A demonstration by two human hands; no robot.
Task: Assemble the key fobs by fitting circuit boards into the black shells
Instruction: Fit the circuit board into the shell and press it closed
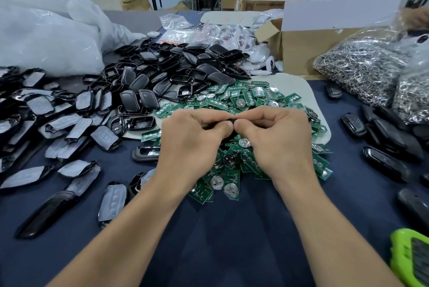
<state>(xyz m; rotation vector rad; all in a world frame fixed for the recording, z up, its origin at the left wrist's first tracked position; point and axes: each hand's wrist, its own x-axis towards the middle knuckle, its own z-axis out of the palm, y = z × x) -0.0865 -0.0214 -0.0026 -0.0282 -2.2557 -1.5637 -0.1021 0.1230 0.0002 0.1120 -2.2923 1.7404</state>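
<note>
A black shell (229, 121) is pinched by curled fingers (221, 127) of left hand (192, 134) and right hand (277, 134), over circuit boards (250, 98); loose shells (162, 73) heaped at ten o'clock.

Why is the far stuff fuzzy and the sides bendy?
Head view: the wide-angle lens bends the edges, stretching the green object; the room behind the cardboard box is blurry; the left hand and right hand pinching a black shell look sharp; glare shines off the bag of metal rings.

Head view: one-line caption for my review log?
The left hand and right hand pinch a small black shell above the heap of green circuit boards.
</note>
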